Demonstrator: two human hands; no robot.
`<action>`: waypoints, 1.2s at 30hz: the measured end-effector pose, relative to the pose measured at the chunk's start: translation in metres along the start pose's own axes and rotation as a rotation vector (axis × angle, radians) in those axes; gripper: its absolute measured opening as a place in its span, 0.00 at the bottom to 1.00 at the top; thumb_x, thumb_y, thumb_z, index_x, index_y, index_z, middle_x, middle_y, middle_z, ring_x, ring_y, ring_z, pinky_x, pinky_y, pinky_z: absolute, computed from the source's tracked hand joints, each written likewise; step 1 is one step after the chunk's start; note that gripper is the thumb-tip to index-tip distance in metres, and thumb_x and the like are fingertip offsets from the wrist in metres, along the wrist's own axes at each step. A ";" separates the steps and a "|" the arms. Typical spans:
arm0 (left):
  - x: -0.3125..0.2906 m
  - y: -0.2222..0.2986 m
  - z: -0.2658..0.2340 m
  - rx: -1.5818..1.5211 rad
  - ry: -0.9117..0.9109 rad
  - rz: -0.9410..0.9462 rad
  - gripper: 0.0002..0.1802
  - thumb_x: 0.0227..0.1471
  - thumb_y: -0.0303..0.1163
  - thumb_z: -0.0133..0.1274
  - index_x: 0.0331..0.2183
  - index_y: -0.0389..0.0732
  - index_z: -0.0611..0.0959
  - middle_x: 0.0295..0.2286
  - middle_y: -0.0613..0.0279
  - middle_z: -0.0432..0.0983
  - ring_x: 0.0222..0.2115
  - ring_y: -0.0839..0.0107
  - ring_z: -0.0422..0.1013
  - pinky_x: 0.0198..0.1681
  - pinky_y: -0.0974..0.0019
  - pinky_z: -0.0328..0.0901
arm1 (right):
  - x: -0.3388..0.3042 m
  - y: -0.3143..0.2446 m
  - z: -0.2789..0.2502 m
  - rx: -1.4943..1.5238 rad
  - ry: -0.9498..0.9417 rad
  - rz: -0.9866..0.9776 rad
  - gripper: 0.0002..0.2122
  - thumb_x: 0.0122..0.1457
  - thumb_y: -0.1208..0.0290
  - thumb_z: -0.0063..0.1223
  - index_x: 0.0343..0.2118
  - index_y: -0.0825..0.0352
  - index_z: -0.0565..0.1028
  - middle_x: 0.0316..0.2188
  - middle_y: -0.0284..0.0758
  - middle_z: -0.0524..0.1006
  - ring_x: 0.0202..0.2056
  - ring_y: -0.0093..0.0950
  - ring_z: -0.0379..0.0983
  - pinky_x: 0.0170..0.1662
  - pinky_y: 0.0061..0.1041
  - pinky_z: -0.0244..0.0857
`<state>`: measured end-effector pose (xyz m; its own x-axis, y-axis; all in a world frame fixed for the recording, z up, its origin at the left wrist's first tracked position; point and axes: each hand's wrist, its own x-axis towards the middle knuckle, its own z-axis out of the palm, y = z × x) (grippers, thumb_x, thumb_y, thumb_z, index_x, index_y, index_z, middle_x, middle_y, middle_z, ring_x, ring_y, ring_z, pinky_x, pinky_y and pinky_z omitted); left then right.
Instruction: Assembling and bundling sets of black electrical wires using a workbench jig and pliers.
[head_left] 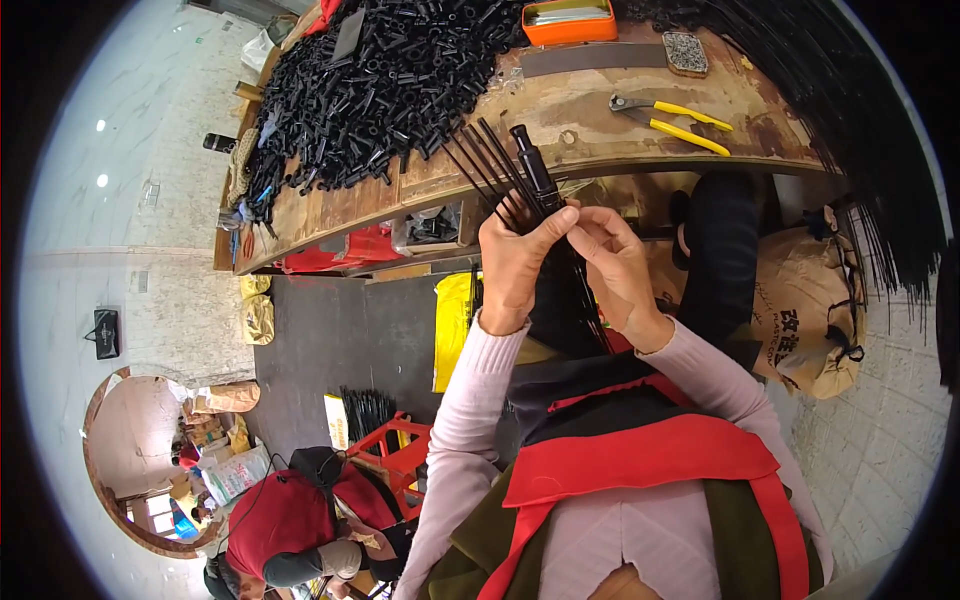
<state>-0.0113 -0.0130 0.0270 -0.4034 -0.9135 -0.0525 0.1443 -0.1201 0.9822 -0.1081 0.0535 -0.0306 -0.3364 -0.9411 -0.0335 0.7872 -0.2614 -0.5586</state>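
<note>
In front of my body, my left hand [513, 262] is closed round a bundle of thin black rods [480, 165], which fan out above the fingers and run on below the hand. A stepped black tube fitting [537, 170] stands up beside the rods in the same grip, with the left thumb across its lower end. My right hand [622, 262] meets the left thumb tip, its thumb and forefinger brought together in a pinch. Anything between those right fingertips is too small or hidden to make out.
A wooden workbench [580, 130] carries a large heap of black tube fittings [380, 90], yellow-handled pliers [690, 125], an orange tray [570, 22] and a speckled block [685, 54]. Long black rods [850, 110] hang at the right. A co-worker in red [285, 520] bends at lower left.
</note>
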 end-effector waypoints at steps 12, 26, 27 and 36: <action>-0.007 -0.013 0.002 0.127 0.067 0.043 0.06 0.49 0.23 0.63 0.32 0.34 0.83 0.29 0.65 0.81 0.30 0.81 0.74 0.36 0.77 0.68 | 0.004 0.013 -0.020 0.119 0.075 0.158 0.08 0.58 0.82 0.56 0.41 0.72 0.76 0.40 0.35 0.78 0.43 0.22 0.74 0.52 0.20 0.65; -0.002 -0.005 0.001 -0.042 -0.159 0.005 0.10 0.53 0.22 0.58 0.40 0.32 0.79 0.36 0.55 0.81 0.40 0.68 0.76 0.47 0.68 0.69 | -0.008 0.008 -0.016 0.011 0.006 0.011 0.06 0.60 0.80 0.55 0.39 0.67 0.76 0.43 0.31 0.77 0.47 0.20 0.70 0.55 0.21 0.60; -0.001 -0.007 -0.002 -0.058 -0.195 0.017 0.13 0.55 0.24 0.57 0.43 0.32 0.77 0.37 0.53 0.80 0.42 0.65 0.76 0.49 0.65 0.68 | -0.008 0.007 -0.013 -0.012 0.008 -0.017 0.05 0.60 0.79 0.56 0.39 0.67 0.77 0.44 0.30 0.76 0.47 0.20 0.70 0.55 0.22 0.59; -0.003 -0.007 -0.016 0.455 -0.226 0.190 0.14 0.59 0.31 0.54 0.42 0.31 0.79 0.37 0.56 0.81 0.36 0.75 0.74 0.42 0.71 0.67 | -0.002 0.019 -0.019 -0.065 -0.018 0.009 0.06 0.60 0.74 0.57 0.39 0.68 0.77 0.37 0.27 0.77 0.39 0.15 0.70 0.46 0.16 0.62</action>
<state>0.0032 -0.0158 0.0173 -0.5999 -0.7903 0.1248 -0.1517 0.2655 0.9521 -0.1026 0.0548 -0.0571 -0.3200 -0.9471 -0.0241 0.7547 -0.2394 -0.6108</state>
